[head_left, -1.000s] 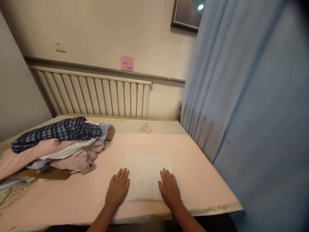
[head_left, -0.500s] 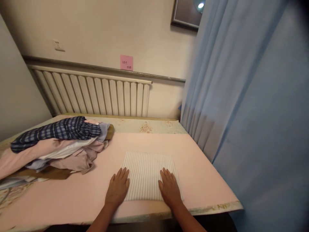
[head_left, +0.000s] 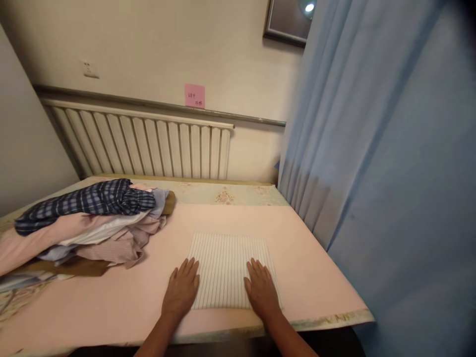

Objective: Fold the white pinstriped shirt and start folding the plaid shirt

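A folded white cloth with thin dark stripes [head_left: 228, 260] lies flat on the pink sheet [head_left: 297, 258] near the front edge. My left hand [head_left: 182, 291] rests palm down on the cloth's left edge, fingers stretched out. My right hand [head_left: 261, 290] lies flat on the cloth's right part, fingers also spread. Neither hand holds anything.
A heap of clothes [head_left: 85, 223], topped by a dark blue checked shirt [head_left: 89, 201], lies at the left. A white radiator [head_left: 148, 148] runs along the back wall under a pink note [head_left: 195, 95]. A blue curtain [head_left: 372, 148] hangs close on the right.
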Tool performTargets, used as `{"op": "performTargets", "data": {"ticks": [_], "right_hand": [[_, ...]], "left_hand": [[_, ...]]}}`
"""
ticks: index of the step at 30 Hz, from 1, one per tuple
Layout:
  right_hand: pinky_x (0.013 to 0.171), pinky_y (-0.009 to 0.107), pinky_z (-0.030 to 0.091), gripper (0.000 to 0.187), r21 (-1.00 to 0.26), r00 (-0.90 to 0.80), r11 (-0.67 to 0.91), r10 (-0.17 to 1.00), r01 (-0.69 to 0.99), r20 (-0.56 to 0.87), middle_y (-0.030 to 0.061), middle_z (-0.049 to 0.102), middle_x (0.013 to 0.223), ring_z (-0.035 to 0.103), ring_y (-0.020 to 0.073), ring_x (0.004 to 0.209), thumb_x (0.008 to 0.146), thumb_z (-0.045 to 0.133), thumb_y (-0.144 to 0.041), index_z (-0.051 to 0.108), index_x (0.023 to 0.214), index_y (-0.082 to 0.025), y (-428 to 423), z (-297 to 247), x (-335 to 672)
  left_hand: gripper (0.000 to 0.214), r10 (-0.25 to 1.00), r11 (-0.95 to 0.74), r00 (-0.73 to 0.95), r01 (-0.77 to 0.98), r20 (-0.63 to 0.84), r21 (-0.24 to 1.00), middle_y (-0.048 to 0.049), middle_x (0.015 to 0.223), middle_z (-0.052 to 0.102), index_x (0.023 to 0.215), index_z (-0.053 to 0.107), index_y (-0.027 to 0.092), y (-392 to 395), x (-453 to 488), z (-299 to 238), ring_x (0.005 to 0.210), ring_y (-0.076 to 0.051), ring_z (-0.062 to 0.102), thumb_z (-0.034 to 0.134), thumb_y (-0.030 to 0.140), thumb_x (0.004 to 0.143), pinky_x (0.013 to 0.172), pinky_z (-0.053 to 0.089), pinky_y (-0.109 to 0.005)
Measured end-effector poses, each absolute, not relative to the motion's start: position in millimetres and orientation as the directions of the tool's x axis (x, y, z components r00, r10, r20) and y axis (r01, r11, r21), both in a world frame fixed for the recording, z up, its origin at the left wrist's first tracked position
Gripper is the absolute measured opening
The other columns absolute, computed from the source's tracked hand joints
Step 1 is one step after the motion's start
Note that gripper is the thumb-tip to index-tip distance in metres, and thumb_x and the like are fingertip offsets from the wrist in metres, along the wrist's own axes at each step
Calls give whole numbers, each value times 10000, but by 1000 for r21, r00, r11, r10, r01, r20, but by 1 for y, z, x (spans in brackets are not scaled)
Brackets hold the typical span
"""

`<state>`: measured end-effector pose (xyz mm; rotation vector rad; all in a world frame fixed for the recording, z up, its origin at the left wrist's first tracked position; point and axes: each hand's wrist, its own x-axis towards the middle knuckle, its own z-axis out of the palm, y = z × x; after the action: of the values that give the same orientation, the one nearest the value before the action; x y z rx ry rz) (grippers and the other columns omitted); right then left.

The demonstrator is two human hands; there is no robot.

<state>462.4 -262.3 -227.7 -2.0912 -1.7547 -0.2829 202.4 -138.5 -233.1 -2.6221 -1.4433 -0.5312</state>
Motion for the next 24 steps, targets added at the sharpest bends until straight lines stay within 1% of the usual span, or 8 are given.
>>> {"op": "performTargets", "data": {"ticks": [6, 16, 24], "right_hand": [[1116, 420, 266, 444, -156, 185, -129, 883, 979, 432, 67, 435, 1435, 354, 243, 1351, 940, 374, -331, 495, 1342, -184, -262, -229, 463], [1115, 424, 270, 443, -156, 186, -129, 874, 979, 448, 65, 439, 1431, 359, 246, 1348, 942, 366, -334, 504, 1336, -187, -262, -230, 463], [1116, 422, 268, 442, -159, 190, -133, 883, 978, 429, 66, 440, 1431, 351, 246, 1352, 942, 369, -330, 499, 1338, -182, -263, -230, 463]], "left_hand": [[469, 805, -539, 492, 840, 332, 62, -57, 1432, 465, 1340, 496, 205, -139, 203, -231, 1362, -245, 345, 323, 315, 918, 1089, 278, -467], [467, 808, -538, 487, 839, 331, 79, -64, 1428, 467, 1335, 504, 210, -138, 203, -232, 1353, -257, 359, 335, 315, 913, 1086, 286, -483], [467, 806, -543, 487, 835, 336, 92, -65, 1433, 462, 1337, 499, 203, -139, 203, -231, 1365, -254, 340, 330, 312, 915, 1088, 279, -484]]}}
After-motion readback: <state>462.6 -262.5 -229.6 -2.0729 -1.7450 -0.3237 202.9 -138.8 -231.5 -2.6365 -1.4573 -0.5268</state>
